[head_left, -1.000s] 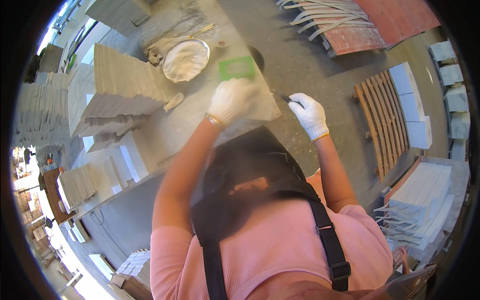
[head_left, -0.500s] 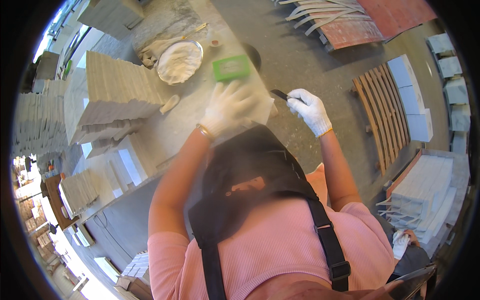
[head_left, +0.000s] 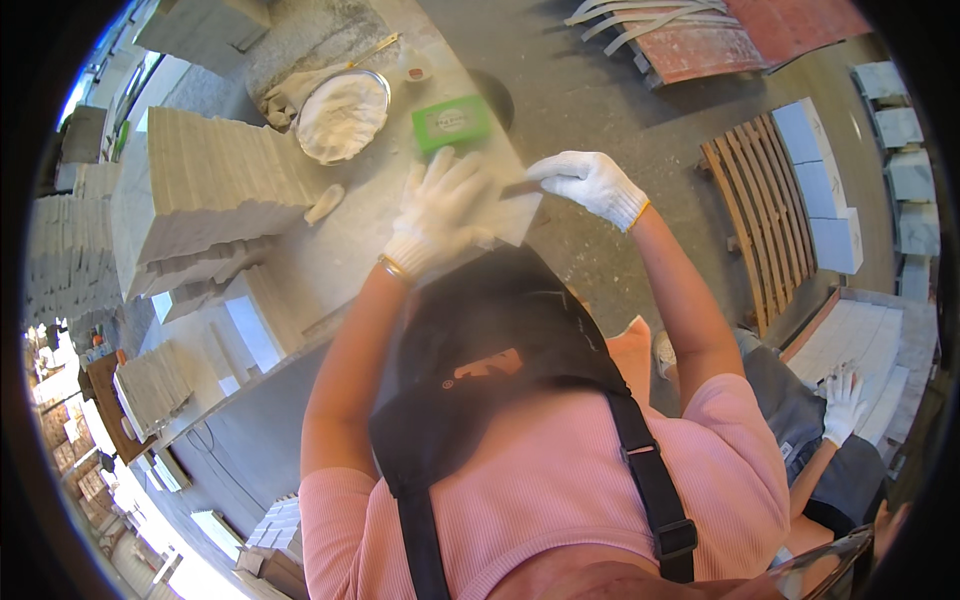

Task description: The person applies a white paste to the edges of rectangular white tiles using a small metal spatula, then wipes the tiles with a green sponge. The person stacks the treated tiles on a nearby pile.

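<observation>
My left hand (head_left: 437, 205), in a white knit glove, lies with its fingers spread over a thin white slab (head_left: 517, 217). Part of the slab is hidden under the hand and the black apron. In its white glove, my right hand (head_left: 597, 187) is closed on a dark flat blade-like tool (head_left: 520, 188) at the slab's right edge. Haze blurs the tool, so its exact kind cannot be made out. A green box (head_left: 450, 122) sits just beyond my left fingers. Farther left stands a round metal bowl (head_left: 386, 95) filled with white powder or paste.
Stacked pale slabs (head_left: 225, 180) rise on the table's left. A crumpled scrap (head_left: 324, 204) lies between them and my left hand. On the floor at right are a wooden pallet (head_left: 755, 210) and white boxes (head_left: 830, 190). A co-worker's gloved hand (head_left: 843, 405) rests on strips at lower right.
My right hand has moved left and turned inward, bringing the dark tool to the slab's edge. My left hand stays spread over it. The co-worker's gloved hand has reached forward onto the strips.
</observation>
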`<state>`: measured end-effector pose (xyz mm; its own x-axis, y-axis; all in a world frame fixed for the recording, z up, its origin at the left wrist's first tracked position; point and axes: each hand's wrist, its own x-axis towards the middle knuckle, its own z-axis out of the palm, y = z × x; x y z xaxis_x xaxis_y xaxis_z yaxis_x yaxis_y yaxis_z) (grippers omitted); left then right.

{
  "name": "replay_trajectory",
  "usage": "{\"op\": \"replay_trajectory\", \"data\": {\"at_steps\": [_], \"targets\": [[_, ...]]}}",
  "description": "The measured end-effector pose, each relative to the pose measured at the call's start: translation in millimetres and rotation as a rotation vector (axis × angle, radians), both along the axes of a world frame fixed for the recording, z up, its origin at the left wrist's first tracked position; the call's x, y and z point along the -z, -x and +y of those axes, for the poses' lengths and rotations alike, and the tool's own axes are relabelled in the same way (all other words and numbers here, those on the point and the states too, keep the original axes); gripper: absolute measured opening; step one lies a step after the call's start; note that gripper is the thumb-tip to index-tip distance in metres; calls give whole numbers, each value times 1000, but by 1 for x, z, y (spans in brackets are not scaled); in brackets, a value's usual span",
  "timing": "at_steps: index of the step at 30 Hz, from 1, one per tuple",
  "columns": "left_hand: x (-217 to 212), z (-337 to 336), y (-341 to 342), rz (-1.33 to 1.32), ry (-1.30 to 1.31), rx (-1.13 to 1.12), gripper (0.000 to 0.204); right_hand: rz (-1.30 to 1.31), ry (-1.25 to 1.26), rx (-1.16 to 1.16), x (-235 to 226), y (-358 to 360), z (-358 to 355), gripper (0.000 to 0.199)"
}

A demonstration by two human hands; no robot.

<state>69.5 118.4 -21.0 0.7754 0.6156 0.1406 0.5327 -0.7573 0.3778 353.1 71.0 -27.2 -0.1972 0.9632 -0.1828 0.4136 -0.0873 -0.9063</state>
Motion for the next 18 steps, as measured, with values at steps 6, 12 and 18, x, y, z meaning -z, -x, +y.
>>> {"op": "replay_trajectory", "data": {"at_steps": [6,12,18], "targets": [[8,0,2,-32,-4,-12,86,-264,-168,-91,-2,-1,-6,27],[6,0,-1,-36,-18,-25,85,-329,-288,-67,0,3,-21,32],[9,-3,0,-51,2,-65,82,-185,-323,15,12,12,-27,32]]}}
